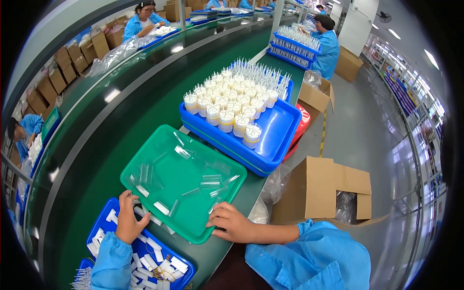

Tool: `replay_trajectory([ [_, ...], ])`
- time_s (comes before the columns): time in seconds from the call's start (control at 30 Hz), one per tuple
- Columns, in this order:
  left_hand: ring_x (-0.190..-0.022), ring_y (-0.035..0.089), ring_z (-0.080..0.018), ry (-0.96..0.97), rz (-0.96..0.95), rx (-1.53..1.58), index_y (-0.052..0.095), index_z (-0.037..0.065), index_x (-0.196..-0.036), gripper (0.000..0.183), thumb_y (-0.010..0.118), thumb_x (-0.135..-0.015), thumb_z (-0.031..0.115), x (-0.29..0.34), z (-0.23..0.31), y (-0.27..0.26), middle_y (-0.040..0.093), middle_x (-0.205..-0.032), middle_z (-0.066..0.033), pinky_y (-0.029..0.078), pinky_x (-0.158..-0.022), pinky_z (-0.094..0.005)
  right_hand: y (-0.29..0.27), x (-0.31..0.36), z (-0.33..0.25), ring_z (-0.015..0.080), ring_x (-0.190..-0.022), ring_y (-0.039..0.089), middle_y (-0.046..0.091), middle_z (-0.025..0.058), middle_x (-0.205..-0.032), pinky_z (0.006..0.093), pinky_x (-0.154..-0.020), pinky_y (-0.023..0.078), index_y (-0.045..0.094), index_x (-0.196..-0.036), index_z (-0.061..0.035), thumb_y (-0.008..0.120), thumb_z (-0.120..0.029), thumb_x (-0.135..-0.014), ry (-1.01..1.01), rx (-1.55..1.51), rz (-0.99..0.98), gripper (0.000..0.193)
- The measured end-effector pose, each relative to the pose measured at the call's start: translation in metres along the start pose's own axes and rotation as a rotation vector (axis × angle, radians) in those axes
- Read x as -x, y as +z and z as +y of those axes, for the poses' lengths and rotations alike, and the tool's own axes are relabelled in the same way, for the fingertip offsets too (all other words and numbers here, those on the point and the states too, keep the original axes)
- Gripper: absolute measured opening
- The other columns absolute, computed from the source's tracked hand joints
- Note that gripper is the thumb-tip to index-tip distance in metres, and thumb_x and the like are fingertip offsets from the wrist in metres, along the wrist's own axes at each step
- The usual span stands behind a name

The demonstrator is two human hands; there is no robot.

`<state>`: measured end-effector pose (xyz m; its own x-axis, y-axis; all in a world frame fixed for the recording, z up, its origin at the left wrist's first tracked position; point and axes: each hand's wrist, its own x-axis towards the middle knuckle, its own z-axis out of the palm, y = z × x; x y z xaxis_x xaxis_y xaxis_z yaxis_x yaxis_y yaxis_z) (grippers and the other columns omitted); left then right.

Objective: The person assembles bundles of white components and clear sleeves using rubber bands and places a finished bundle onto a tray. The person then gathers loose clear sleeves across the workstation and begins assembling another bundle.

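Observation:
A green plastic tray [193, 162] sits tilted across the conveyor in front of me. Scattered in it are clear thin plastic tubes [210, 181] and a few white cylinders [161, 208]. My right hand [232, 222] grips the tray's near right corner, its fingers curled over the rim. At the near left edge is my left hand [129, 217], thumb and fingers spread apart around a gap, with no object seen in it. Below that hand, partly hidden by my sleeve, a blue tray [186, 276] holds many white cylinders [153, 243] and some yellow rubber bands [159, 273].
Beyond the green tray, stacked blue trays [278, 128] carry banded bundles of white pieces [226, 120] and thin upright sticks. An open cardboard box [309, 191] with plastic bags stands on the floor at right. People in blue work along the curved green conveyor [104, 159].

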<state>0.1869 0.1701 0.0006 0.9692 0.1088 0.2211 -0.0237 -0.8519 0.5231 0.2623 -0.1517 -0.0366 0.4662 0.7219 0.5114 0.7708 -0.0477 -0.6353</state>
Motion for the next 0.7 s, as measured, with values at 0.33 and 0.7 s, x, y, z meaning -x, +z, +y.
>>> replay_trajectory([
  [0.33, -0.098, 0.052, -0.0214, -0.546, 0.291, 0.808, 0.040, 0.005, -0.119, 0.034, 0.055, -0.089, 0.012, 0.018, 0.029, 0.005, 0.046, -0.119, -0.0128, 0.046, -0.079, -0.0325, 0.000, -0.010, -0.006, 0.0282, -0.099, 0.050, 0.056, 0.0058, -0.098, 0.0406, -0.087, 0.042, 0.062, -0.096, -0.0088, 0.075, -0.014, -0.069, -0.063, -0.025, 0.061, 0.030],
  [0.7, -0.097, 0.057, -0.0239, -0.633, 0.116, 1.325, 0.030, 0.007, -0.137, 0.050, 0.047, -0.097, 0.032, 0.034, 0.091, 0.019, 0.054, -0.117, -0.0120, 0.051, -0.074, -0.0377, -0.003, -0.018, -0.017, 0.0270, -0.097, 0.051, 0.057, 0.0042, -0.096, 0.0394, -0.083, 0.043, 0.063, -0.095, -0.0099, 0.076, -0.016, -0.068, -0.063, -0.038, 0.140, 0.031],
])
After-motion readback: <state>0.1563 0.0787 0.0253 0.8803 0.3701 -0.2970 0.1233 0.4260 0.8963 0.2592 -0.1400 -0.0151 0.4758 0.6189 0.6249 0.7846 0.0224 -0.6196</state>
